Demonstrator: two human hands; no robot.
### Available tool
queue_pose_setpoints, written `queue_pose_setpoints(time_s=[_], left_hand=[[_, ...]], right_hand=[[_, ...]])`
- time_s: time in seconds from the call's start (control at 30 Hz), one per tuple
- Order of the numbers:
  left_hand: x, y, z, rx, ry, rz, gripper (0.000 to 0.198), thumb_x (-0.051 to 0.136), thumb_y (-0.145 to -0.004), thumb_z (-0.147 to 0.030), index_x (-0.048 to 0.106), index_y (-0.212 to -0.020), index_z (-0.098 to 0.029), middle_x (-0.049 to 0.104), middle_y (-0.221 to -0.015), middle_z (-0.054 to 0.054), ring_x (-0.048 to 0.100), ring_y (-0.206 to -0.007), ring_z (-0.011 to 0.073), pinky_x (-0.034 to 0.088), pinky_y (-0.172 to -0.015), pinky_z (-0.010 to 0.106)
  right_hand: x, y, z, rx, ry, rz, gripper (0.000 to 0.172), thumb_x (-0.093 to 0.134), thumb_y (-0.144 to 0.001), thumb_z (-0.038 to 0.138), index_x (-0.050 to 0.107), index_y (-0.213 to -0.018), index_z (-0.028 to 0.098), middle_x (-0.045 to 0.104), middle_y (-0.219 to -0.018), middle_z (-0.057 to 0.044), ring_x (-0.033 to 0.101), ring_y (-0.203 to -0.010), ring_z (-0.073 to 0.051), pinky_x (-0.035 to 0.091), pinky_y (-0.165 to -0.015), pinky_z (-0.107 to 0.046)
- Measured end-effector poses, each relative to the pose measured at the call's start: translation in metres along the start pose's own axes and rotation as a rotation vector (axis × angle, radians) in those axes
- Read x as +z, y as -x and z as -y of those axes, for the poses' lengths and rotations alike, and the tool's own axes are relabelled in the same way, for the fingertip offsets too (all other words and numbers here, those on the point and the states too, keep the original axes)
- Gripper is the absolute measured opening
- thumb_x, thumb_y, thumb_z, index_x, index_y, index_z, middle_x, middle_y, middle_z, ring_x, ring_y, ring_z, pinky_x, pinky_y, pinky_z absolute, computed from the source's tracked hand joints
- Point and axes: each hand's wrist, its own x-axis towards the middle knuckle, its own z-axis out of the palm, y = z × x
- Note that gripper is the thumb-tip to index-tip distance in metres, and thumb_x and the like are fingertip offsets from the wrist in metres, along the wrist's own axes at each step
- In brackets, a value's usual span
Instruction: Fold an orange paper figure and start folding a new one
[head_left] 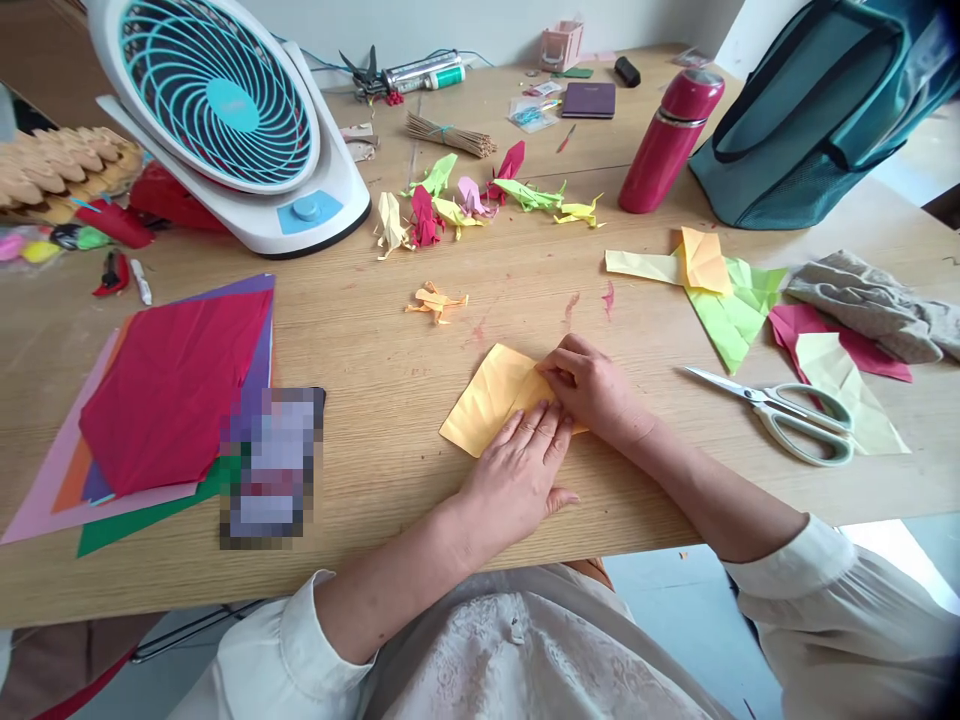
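Note:
A creased sheet of yellow-orange paper [480, 398] lies on the wooden table in front of me. My left hand [517, 465] rests flat on its lower part, fingers stretched out and thumb apart. At the sheet's right side, my right hand [589, 385] is closed with fingers and thumb pinched on the paper; its right edge is partly hidden under the hands. Just beyond the sheet stands a small orange folded-paper figure [433, 302]. Farther back is a cluster of several folded-paper figures [426, 215] in green, pink, yellow and cream.
Scissors [765, 405] and paper scraps [731, 310] lie at my right, near a grey cloth [874, 300]. A red flask [667, 145] and teal bag [795, 130] stand behind. At left are coloured sheets [176, 390], a blurred phone [274, 465] and a fan [232, 110].

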Motion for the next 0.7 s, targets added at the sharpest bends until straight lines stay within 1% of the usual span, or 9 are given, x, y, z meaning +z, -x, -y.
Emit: queue_pose_setpoints(time_s=[0.1, 0.23, 0.4, 0.5, 0.63, 0.7], left_hand=[[0.002, 0.001, -0.004, -0.025, 0.008, 0.022, 0.085, 0.048, -0.095, -0.063, 0.033, -0.154, -0.005, 0.036, -0.161, 0.019, 0.031, -0.151, 0.0312, 0.026, -0.124, 0.045], [0.005, 0.004, -0.010, -0.063, 0.012, 0.043, 0.099, 0.047, -0.089, -0.074, 0.029, -0.156, -0.004, 0.029, -0.163, 0.022, 0.025, -0.153, 0.0333, 0.024, -0.124, 0.047], [0.008, 0.008, -0.013, -0.072, 0.020, 0.040, 0.100, 0.043, -0.089, -0.076, 0.026, -0.158, -0.005, 0.022, -0.165, 0.023, 0.020, -0.154, 0.0354, 0.020, -0.125, 0.049], [0.008, 0.011, -0.013, -0.073, 0.032, 0.056, 0.098, 0.039, -0.090, -0.075, 0.024, -0.159, -0.006, 0.018, -0.167, 0.021, 0.017, -0.155, 0.0350, 0.018, -0.125, 0.050], [0.008, 0.015, -0.014, -0.094, 0.044, 0.076, 0.100, 0.039, -0.090, -0.076, 0.022, -0.159, -0.005, 0.018, -0.167, 0.022, 0.016, -0.155, 0.0350, 0.018, -0.125, 0.050], [0.009, 0.018, -0.015, -0.103, 0.047, 0.062, 0.101, 0.040, -0.090, -0.076, 0.022, -0.159, -0.005, 0.017, -0.167, 0.022, 0.015, -0.156, 0.0349, 0.018, -0.125, 0.050]], right_hand=[[-0.003, -0.002, -0.002, 0.003, -0.037, 0.027, 0.015, 0.057, -0.091, 0.016, 0.070, -0.084, 0.018, 0.060, -0.085, -0.004, 0.055, -0.069, -0.014, 0.042, -0.065, -0.027], [-0.004, -0.002, -0.003, -0.001, -0.034, 0.034, 0.017, 0.055, -0.091, 0.018, 0.071, -0.085, 0.018, 0.060, -0.086, -0.005, 0.055, -0.069, -0.014, 0.042, -0.065, -0.027], [-0.003, -0.002, -0.003, -0.008, -0.024, 0.027, 0.018, 0.054, -0.091, 0.018, 0.071, -0.084, 0.017, 0.061, -0.087, -0.006, 0.055, -0.070, -0.015, 0.042, -0.066, -0.027], [-0.003, -0.002, -0.004, -0.014, -0.022, 0.016, 0.018, 0.054, -0.091, 0.018, 0.071, -0.084, 0.017, 0.061, -0.087, -0.006, 0.054, -0.070, -0.015, 0.043, -0.066, -0.028], [-0.003, -0.002, -0.004, -0.010, -0.006, 0.024, 0.018, 0.055, -0.091, 0.018, 0.072, -0.086, 0.017, 0.061, -0.087, -0.006, 0.054, -0.070, -0.015, 0.042, -0.066, -0.028], [-0.002, -0.002, -0.005, -0.007, -0.001, 0.026, 0.018, 0.054, -0.090, 0.018, 0.072, -0.085, 0.017, 0.061, -0.088, -0.006, 0.055, -0.071, -0.015, 0.042, -0.066, -0.028]])
